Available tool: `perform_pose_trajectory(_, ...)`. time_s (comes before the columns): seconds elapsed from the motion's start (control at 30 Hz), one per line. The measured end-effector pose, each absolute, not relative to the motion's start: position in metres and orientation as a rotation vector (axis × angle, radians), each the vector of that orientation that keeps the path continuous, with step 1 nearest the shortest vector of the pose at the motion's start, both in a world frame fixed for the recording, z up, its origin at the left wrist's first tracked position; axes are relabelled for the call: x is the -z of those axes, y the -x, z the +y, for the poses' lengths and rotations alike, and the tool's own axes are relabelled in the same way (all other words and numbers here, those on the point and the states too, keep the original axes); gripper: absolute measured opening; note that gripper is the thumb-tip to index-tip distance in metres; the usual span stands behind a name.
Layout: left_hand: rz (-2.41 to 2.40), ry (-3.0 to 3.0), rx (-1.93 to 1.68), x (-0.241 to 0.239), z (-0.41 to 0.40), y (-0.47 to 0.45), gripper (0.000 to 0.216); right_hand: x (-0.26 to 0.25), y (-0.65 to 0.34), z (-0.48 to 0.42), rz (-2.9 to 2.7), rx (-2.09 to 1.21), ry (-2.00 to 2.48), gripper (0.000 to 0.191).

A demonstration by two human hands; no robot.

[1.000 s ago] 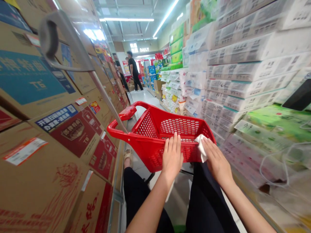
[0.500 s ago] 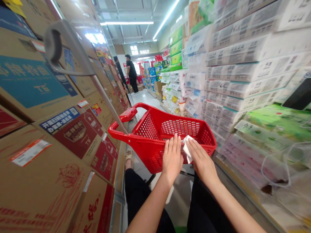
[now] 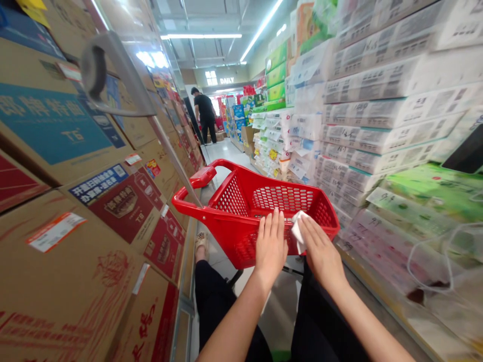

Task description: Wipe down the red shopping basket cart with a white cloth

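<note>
A red plastic shopping cart (image 3: pixel 226 229) stands in front of me, turned sideways, with its handle to the left. My left hand (image 3: pixel 270 246) lies against the near side wall of its basket, fingers stretched out and holding nothing. Beside it, my right hand (image 3: pixel 323 251) presses a folded white tissue (image 3: pixel 298 231) against the same wall close to the rim. Part of the tissue sticks out to the left of the fingers, while the rest is hidden under the hand. Both palms are out of sight.
Stacked cardboard cartons (image 3: pixel 56 286) and a glass door with a grey handle (image 3: pixel 113 75) line the left. White packs (image 3: pixel 362 120) and green packs (image 3: pixel 426 186) are piled high on the right. A person in black (image 3: pixel 206 113) stands farther down the aisle.
My right hand and the tissue have slid a little to the right along the cart's rim. My left hand stays on the side wall. The person in the aisle has turned and bent the head.
</note>
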State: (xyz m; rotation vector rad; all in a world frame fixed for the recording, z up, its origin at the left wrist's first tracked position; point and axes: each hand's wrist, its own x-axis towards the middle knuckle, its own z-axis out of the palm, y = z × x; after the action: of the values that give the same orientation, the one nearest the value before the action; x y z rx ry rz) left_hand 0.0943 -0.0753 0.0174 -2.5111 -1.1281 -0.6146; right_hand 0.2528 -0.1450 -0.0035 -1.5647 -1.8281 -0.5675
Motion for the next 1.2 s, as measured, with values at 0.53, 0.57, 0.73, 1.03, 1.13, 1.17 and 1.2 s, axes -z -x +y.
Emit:
perform_pose_trajectory(0.53,-1.356,2.348,0.726,-0.04,-0.057,-0.016,0.081,-0.002,-0.248,-0.134,-1.812,0.583,1.575,0.088)
perform_pose_trajectory(0.57,-1.36,2.349,0.725,-0.039,-0.058,-0.018,0.081,-0.005,-0.232,-0.126,-1.839,0.578,1.548,0.087)
perform_pose_trajectory(0.73,-1.348,2.334,0.735,-0.04,-0.056,-0.018,0.077,-0.018,-0.169,-0.096,-1.974,0.522,1.355,0.084)
perform_pose_trajectory(1.03,-1.311,2.35,0.724,-0.042,-0.067,-0.013,0.08,-0.002,-0.237,-0.138,-1.948,0.509,1.497,0.091)
perform_pose_trajectory(1.13,-1.286,2.367,0.739,-0.044,-0.07,-0.015,0.08,-0.006,-0.228,-0.132,-1.927,0.55,1.496,0.088)
perform_pose_trajectory(1.17,-1.268,2.377,0.743,-0.047,-0.07,-0.013,0.079,-0.008,-0.221,-0.127,-1.928,0.557,1.481,0.087)
perform_pose_trajectory(1.2,-1.249,2.383,0.747,-0.049,-0.069,-0.01,0.078,-0.011,-0.214,-0.121,-1.929,0.561,1.463,0.087)
